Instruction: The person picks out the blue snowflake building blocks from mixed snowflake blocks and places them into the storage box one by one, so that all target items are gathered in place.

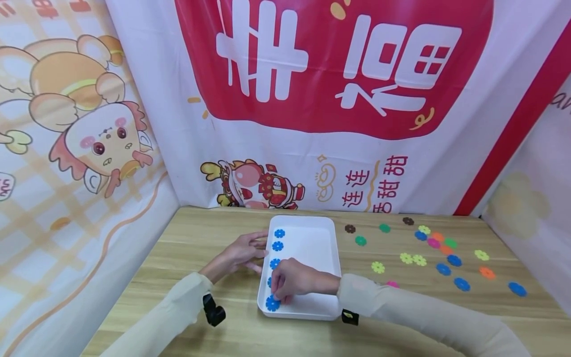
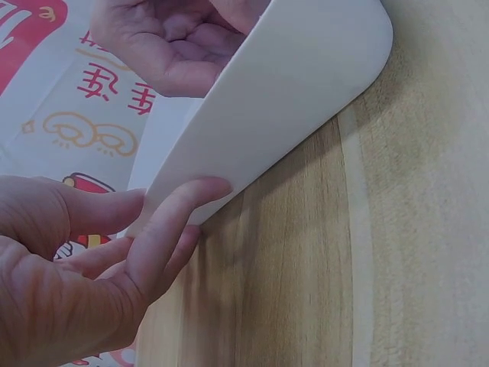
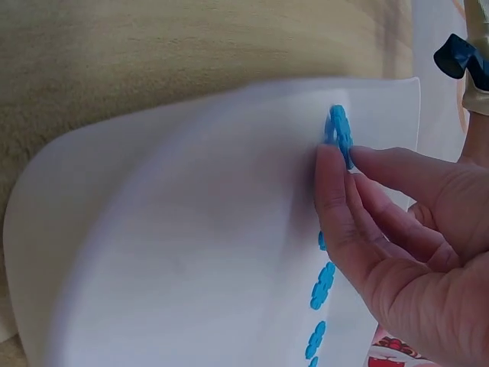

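A white rectangular tray (image 1: pixel 312 311) lies on the wooden table, with blue flower-shaped discs (image 1: pixel 277 246) in a column along its left side. At the column's near end, my right hand (image 1: pixel 296 278) pinches a blue flower disc (image 3: pixel 338 126) between thumb and fingers, low over the tray floor; this hand partly covers the discs beside it in the head view. My left hand (image 1: pixel 243 252) is at the tray's left side with its fingers spread. In the left wrist view, its fingertips (image 2: pixel 218 187) rest against the tray's outer wall.
Right of the tray, several loose flower discs lie scattered on the table, among them a brown disc (image 1: pixel 350 228), a green disc (image 1: pixel 360 240), a yellow disc (image 1: pixel 377 267) and an orange disc (image 1: pixel 487 272). A printed cloth (image 1: pixel 250 136) hangs behind the table's far edge.
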`<state>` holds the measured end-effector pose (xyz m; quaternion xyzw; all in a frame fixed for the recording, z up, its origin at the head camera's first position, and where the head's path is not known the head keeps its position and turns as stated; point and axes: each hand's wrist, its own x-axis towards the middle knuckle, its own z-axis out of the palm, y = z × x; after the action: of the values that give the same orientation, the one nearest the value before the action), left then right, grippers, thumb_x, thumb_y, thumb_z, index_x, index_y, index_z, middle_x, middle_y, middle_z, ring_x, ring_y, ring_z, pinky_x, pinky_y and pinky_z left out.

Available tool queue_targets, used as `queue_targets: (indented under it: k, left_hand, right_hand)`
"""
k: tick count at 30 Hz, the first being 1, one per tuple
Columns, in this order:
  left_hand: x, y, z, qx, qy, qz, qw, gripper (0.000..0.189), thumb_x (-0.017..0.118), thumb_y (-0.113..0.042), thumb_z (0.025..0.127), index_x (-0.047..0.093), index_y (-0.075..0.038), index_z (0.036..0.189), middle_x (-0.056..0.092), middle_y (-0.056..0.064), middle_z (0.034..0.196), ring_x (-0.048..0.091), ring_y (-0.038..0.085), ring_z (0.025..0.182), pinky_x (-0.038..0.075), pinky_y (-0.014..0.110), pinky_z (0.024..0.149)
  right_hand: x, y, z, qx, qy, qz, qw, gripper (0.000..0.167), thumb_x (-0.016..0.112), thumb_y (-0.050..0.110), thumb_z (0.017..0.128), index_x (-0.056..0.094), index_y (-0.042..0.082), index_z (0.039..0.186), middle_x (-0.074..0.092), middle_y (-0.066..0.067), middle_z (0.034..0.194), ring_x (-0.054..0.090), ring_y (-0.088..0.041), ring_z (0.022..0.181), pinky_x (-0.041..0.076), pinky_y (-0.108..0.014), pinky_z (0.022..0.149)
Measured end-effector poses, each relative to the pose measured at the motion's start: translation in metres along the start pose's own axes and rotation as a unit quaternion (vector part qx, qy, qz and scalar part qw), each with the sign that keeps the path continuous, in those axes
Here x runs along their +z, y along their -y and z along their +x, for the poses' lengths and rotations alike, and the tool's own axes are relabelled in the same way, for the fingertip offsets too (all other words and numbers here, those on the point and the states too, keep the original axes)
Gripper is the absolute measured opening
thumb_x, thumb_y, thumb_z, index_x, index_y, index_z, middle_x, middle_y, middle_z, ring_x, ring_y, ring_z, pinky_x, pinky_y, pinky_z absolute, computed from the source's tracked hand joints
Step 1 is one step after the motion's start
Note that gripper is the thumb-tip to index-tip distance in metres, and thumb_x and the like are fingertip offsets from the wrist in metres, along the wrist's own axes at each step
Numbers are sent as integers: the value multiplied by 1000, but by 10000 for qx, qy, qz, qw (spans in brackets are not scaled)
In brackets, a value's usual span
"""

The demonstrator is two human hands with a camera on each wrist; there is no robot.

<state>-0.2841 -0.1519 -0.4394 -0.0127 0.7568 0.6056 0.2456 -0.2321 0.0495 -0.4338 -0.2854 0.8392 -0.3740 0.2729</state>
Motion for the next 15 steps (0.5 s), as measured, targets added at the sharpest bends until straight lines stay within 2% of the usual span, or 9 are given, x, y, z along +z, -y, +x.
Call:
queue_targets:
  k: [4,9,15]
  left_hand:
    - [0,0,0,16,50,51,10000,69,62,1,101,35,-11,163,41,26,161,63,42,129,69,39,74]
    - [1,0,-1,38,67,59,10000,69,62,2,101,34,-10,163,41,26,162,61,42,131,69,39,76]
    - [1,1,0,96,-15,50,9999,69,63,3,100,36,-9,162,42,28,160,65,42,126,70,41,72]
  right_hand:
    - [-1,0,-1,-57,38,4,10000,4,78,-5,89,77,-2,89,76,-7,76,74,-24,64,65,-25,58]
    - [-6,-2,-4,-214,108,-138,9996,6,78,-5,89,78,0,92,76,-6,80,70,-12,67,62,-18,61]
    - [-18,-7,-8,-365,56,-256,9990,9,79,-1,90,78,2,99,76,-4,90,66,-7,74,60,-17,66]
